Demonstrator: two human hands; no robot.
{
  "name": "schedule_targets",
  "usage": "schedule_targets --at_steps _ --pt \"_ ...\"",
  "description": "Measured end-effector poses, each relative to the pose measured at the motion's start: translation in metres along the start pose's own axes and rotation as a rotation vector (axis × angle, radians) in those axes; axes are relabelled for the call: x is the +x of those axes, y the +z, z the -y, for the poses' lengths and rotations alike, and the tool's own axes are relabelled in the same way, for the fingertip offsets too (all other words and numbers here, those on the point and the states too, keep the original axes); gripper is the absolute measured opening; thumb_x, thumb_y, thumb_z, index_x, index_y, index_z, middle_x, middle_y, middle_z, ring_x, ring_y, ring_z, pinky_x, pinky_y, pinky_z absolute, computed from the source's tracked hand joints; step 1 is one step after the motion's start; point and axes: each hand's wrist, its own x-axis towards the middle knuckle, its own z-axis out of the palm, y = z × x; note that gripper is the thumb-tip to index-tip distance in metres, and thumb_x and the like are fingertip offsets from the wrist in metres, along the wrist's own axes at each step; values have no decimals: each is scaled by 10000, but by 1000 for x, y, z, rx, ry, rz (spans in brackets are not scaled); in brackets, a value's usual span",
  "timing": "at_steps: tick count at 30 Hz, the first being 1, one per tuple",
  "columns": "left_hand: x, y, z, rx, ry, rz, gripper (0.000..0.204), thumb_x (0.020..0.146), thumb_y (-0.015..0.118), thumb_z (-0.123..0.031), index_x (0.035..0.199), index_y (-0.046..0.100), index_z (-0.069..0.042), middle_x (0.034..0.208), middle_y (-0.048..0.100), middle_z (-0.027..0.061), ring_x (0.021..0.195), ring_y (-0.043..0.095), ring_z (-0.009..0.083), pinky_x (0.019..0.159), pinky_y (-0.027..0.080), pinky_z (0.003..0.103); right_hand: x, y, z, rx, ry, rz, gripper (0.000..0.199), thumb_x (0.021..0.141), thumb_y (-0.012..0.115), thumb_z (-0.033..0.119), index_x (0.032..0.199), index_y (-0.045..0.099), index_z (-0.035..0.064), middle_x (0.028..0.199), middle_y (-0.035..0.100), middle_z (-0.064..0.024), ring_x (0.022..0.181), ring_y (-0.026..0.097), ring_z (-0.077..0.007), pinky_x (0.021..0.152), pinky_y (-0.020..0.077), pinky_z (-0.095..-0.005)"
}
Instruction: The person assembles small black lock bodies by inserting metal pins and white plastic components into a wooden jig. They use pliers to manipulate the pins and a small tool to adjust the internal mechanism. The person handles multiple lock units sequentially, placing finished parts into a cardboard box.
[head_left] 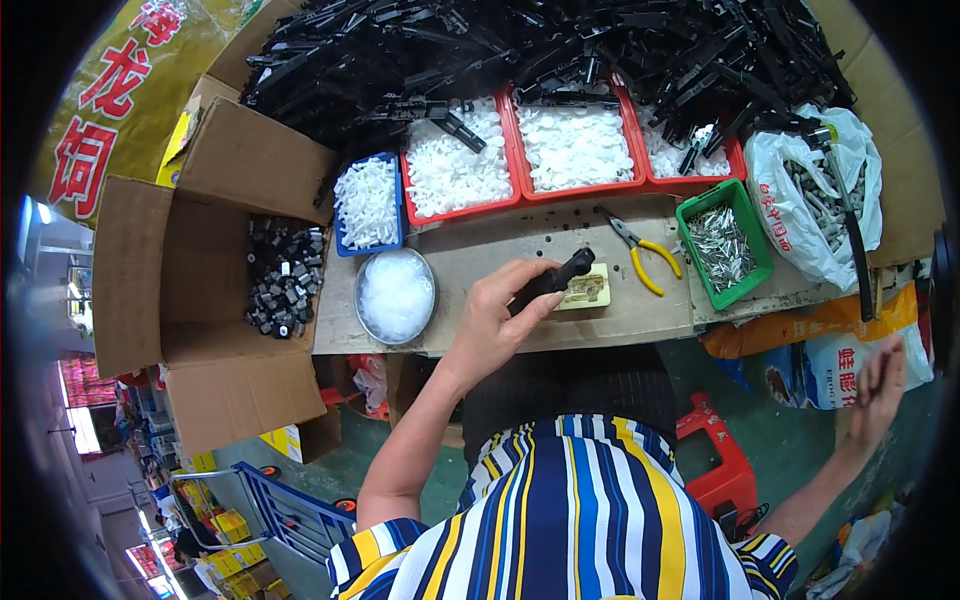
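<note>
Black part [552,280] sat gripped in her left hand [500,320] above the table [640,315]; right hand [878,385] hung loosely open, holding nothing, beside the sacks [830,350].

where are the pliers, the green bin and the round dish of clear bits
pliers [640,252], head view, on the yellow handles
green bin [745,196], head view, on its far right rim
round dish [396,338], head view, on its near metal rim

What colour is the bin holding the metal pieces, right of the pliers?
Green: the green bin shows clearly in the head view, right of the yellow-handled pliers.
</note>
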Motion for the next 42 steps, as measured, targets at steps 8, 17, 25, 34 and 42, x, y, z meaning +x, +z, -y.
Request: schedule_targets --at_steps 8,17,25,34,42 --pt "10 -9 4 146 88 141 333 921 676 -199 1141 627 47 973 638 150 829 620 241 728 485 338 43 223 -24 -791 -388 731 212 969 521 40 1156 618 22 908 632 -139 746 650 -307 659 498 -399" --pt "23 -4 27 314 235 112 313 854 721 -151 1112 639 6 949 570 135 877 562 310 783 466 397 67 280 -30 -1206 -375 980 342 916 504 16 1247 571 66 921 613 -179 804 671 -365 695 530 -461" --pt "27 6 35 513 352 121 364 791 750 -167 1127 650 -67 936 520 105 901 522 285 827 440 399 76 296 -35 -1338 -266 1172 294 929 481 41 1195 605 68 885 634 -207 827 685 -384 703 544 -485" --pt "20 13 48 462 429 102 428 781 759 -157 1169 632 -29 932 524 109 882 521 282 791 456 405 82 310 -31 -1420 -293 1228 233 910 513 47 1091 660 37 869 652 -204 816 693 -382 705 560 -458" --pt "20 12 54 389 423 74 422 780 757 -159 1165 643 -30 927 540 106 871 516 282 782 457 406 89 312 -34 -1379 -524 1311 177 851 574 38 1005 661 33 837 648 -168 770 686 -353 678 543 -452"
